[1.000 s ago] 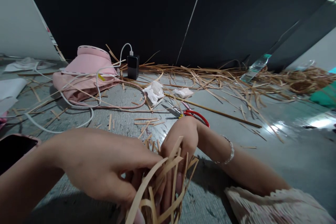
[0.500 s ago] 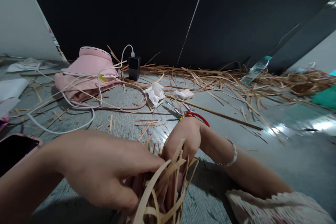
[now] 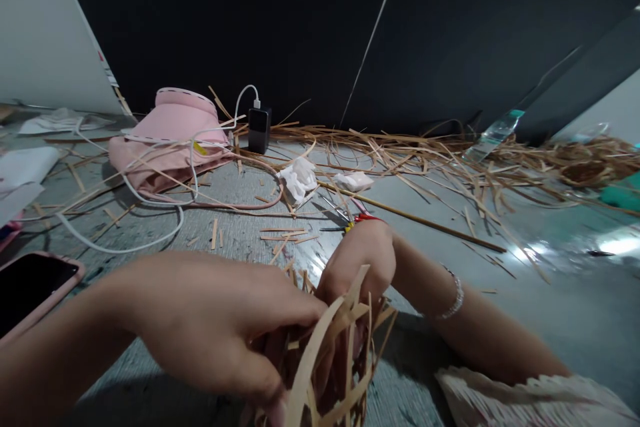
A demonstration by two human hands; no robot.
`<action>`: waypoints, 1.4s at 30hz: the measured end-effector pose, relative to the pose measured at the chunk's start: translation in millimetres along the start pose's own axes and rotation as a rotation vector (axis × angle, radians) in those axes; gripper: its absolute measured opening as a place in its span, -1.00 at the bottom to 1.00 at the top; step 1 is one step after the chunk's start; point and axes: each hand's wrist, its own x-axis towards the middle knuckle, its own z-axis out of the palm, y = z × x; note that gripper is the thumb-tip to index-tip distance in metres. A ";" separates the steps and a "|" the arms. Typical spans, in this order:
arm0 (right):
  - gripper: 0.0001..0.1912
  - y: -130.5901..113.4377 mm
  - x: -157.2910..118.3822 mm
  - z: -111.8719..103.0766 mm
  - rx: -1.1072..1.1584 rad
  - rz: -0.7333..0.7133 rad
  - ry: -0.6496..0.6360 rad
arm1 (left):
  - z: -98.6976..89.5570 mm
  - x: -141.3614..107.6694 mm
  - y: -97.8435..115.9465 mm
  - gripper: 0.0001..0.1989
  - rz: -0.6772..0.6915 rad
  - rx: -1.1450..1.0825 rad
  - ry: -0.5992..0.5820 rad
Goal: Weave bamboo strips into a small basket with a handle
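Observation:
At the bottom middle is a half-woven bamboo basket (image 3: 345,387), its loose pale strips sticking up and curving over. My left hand (image 3: 220,323) is closed on the basket's near left side, thumb low and fingers curled in among the strips. On the far side, my right hand (image 3: 360,263) bends down over the rim, with its fingertips partly hidden behind strips. Just past my right hand lie scissors (image 3: 340,210) and a red-handled tool (image 3: 365,216), mostly covered by that hand.
A pink visor hat (image 3: 175,127) lies at the left, near a black power bank (image 3: 259,130) with a white cable. A phone (image 3: 35,287) rests at left. Bamboo strips (image 3: 400,147), crumpled tissue (image 3: 299,179), a thin stick (image 3: 425,219) and a plastic bottle (image 3: 493,137) lie toward the dark wall.
Both hands and the basket have shifted slightly to the right together. My right hand covers more of the red-handled tool. The whole view has also moved a little.

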 end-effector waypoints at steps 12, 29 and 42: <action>-0.83 12.9 8.5 2.3 0.114 0.088 0.047 | -2.7 -2.3 3.8 -0.75 -0.051 -0.031 -0.080; -0.72 -8.2 -11.4 7.9 0.101 0.244 0.445 | -7.8 -3.3 -12.2 -0.70 0.053 -0.181 0.035; -0.56 -8.0 -9.8 15.9 0.379 0.194 0.785 | -12.0 -1.4 -15.6 -0.89 0.169 -0.209 -0.011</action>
